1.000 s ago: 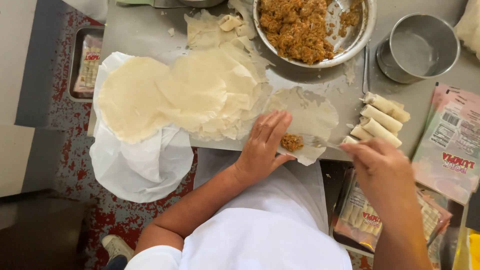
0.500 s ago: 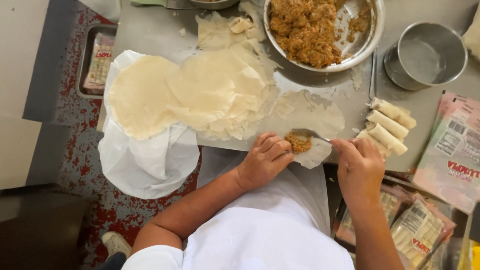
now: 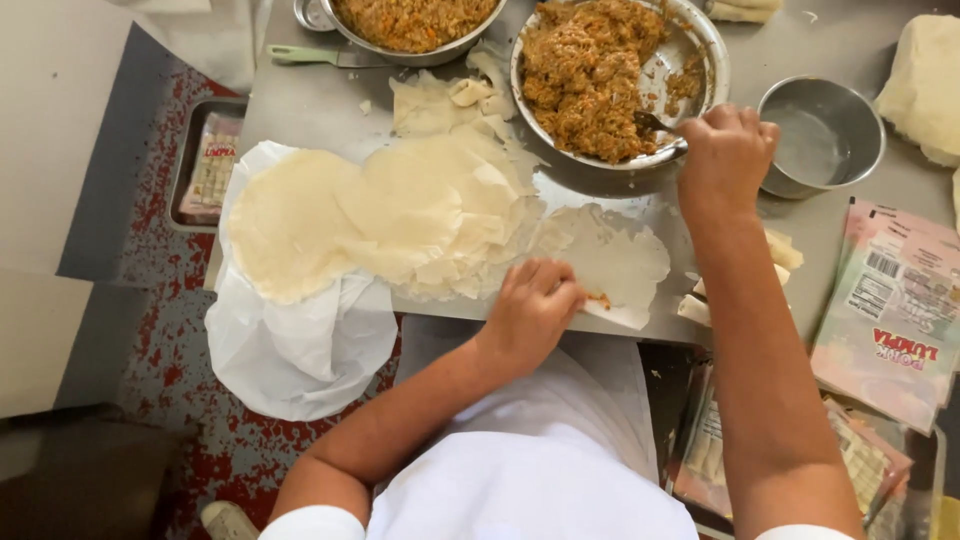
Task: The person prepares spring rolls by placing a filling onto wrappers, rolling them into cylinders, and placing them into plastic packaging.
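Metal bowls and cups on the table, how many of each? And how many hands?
Metal bowls with filling: 2, the big bowl and the far bowl
Small metal cup: 1
Hands: 2, left hand, right hand
Total: 5

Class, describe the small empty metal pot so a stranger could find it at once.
Start at the big metal bowl of brown filling at the table's far edge. Just right of it, past the right hand, sits the small metal pot. Unlike the bowls, it holds no filling.

White short-sleeved top, white apron over the lap, bare forearms, no gloves
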